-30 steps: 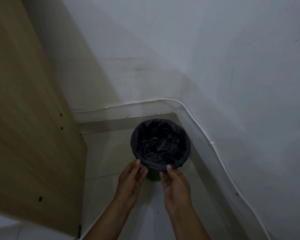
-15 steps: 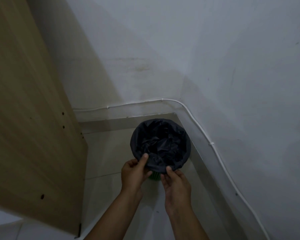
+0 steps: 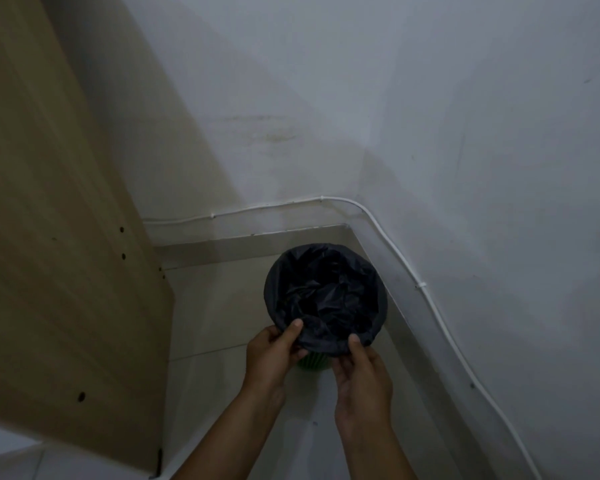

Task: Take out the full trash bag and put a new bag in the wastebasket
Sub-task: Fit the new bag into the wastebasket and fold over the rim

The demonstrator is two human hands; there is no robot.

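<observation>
A black trash bag (image 3: 326, 296) lines a small green wastebasket (image 3: 311, 362) standing on the floor in the room's corner; only a strip of the green wall shows under the bag's folded rim. My left hand (image 3: 272, 351) pinches the near left part of the bag's rim, thumb on the inside. My right hand (image 3: 361, 372) grips the near right part of the rim with the thumb on top. The bag's inside is dark and crumpled; what it holds is hidden.
A tall wooden panel (image 3: 59, 237) stands close on the left. White walls meet behind the basket, with a white cable (image 3: 426, 292) clipped along them above the floor. Pale floor tiles (image 3: 215, 306) lie between the panel and the basket.
My left hand shifted from resting its fingers under the rim to pinching the rim with the thumb inside. My right hand stayed on the rim.
</observation>
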